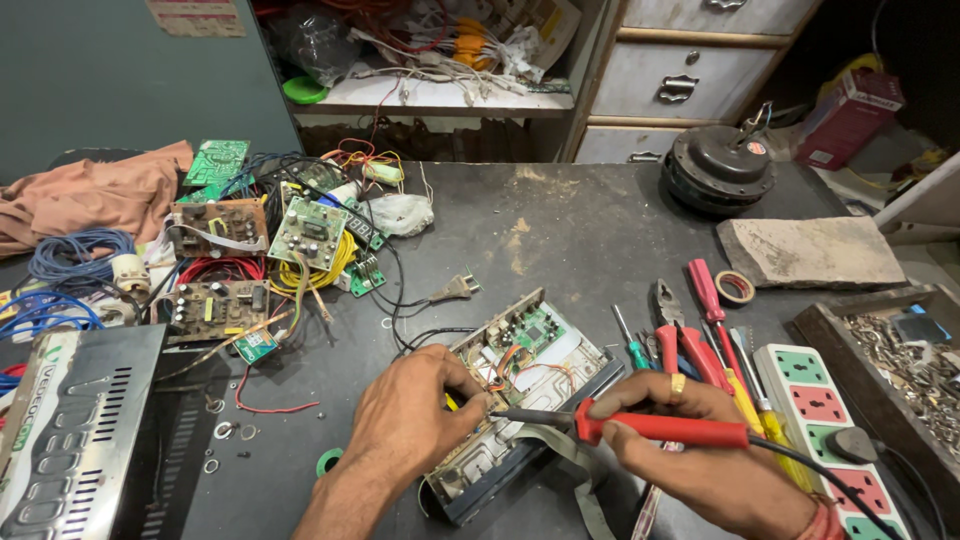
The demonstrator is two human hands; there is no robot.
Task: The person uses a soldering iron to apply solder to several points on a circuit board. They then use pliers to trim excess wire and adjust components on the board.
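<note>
Gripping a red-handled soldering iron, the right hand had its fingers curled tightly around the handle, a gold ring showing on one of them. The iron's dark tip pointed leftward, toward the fingertips of the left hand. Those left fingers were pinched together at the edge of an opened electronic box, touching it; whether they held anything small could not be told. The box lay between the two hands, its green circuit board just beyond the fingertips.

Just past the right fingers lay red-handled pliers and screwdrivers, with a white power strip to their right. A two-pin plug sat beyond the left fingers. Farther left of them, loose circuit boards and tangled wires were piled. Well beyond both hands sat a stone slab and a black round motor.
</note>
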